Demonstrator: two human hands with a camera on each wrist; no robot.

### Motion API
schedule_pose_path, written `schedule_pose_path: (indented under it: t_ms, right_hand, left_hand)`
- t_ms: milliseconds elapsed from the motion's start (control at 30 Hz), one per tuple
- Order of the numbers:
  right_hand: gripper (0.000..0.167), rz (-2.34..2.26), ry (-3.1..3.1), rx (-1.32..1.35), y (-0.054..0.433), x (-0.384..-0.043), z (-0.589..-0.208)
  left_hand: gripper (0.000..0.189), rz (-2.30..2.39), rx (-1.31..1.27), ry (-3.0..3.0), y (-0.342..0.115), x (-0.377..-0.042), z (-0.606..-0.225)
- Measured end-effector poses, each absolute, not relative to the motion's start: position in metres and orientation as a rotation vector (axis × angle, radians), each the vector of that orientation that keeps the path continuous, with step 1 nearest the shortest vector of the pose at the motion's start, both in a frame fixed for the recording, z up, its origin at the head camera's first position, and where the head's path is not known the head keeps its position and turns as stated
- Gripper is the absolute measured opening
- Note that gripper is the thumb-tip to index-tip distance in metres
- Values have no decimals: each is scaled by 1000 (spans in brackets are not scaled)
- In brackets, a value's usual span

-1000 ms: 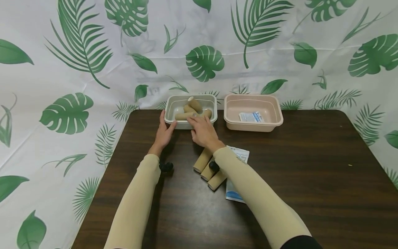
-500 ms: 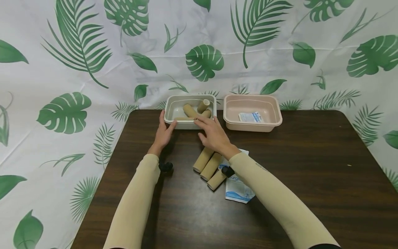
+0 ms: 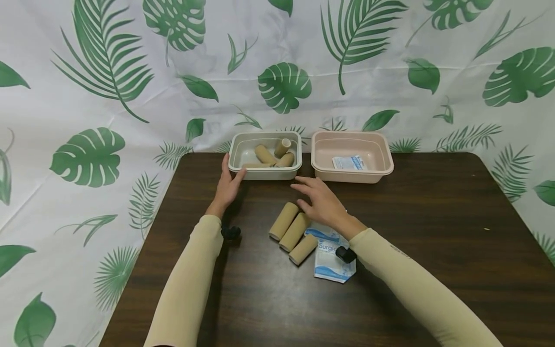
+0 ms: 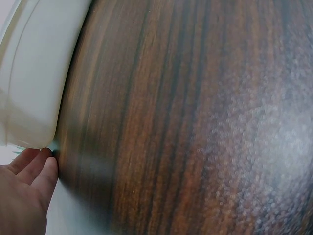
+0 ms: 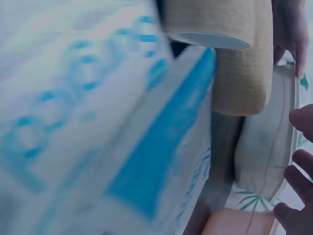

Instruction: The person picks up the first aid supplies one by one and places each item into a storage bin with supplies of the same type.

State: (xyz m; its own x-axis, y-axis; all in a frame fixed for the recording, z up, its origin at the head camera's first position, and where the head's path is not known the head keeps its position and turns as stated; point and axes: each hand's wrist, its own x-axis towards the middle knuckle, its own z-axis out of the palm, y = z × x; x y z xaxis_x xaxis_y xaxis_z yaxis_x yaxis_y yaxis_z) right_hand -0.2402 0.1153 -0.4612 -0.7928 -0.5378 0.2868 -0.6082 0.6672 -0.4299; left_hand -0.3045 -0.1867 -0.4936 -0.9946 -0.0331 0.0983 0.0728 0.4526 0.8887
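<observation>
My left hand (image 3: 226, 185) rests at the front left corner of a pale grey plastic bin (image 3: 265, 174), thumb by the front and fingers along the side. The left wrist view shows its fairly straight fingers (image 4: 43, 171) touching that corner. Several tan rolls (image 3: 262, 154) with a woven, bandage-like surface lie inside. My right hand (image 3: 323, 200) hovers with spread fingers, holding nothing, in front of the two bins. Below it, three tan rolls (image 3: 295, 231) lie side by side on the table, next to white-and-blue packets (image 3: 334, 262) lettered "Surgi…", partly under the right wrist.
A pink plastic bin (image 3: 352, 177) stands right of the grey one and contains a small white-and-blue packet (image 3: 349, 163). Both bins are at the back edge of the dark wooden table (image 3: 455, 231). A leaf-printed white sheet (image 3: 373, 77) hangs behind.
My right hand has left the rolls in the grey bin and moved right and toward me. Rolls in the bin have shifted, one now tilted up at the back. The left hand has stayed put.
</observation>
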Motion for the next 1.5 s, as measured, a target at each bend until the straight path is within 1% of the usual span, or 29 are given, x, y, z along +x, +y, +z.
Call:
schedule_pose_path:
  t_ms: [267,500,767,1033,1500]
  right_hand:
    - [41,885,-2812,1017,137,-212,-458]
    - [41,969,-2811,1167,147,-188,-461]
    - [38,983,-2713,1256,156,-166,-465]
    - [39,945,-2747,1340,161,-156,-468]
    - [43,817,-2721,1420,158,-153,-470]
  left_hand:
    - [77,-1586,-56,-2591,-185,-304,-488]
    - [78,-1605,-33,-2590,-186,-304,-490]
    - [76,-1600,-14,-2599,-188,-305,-490]
    - [77,-1610,-19,-2609,-187,-303,-487]
    - [77,-1607,-17,-2605,-186,-303,-487]
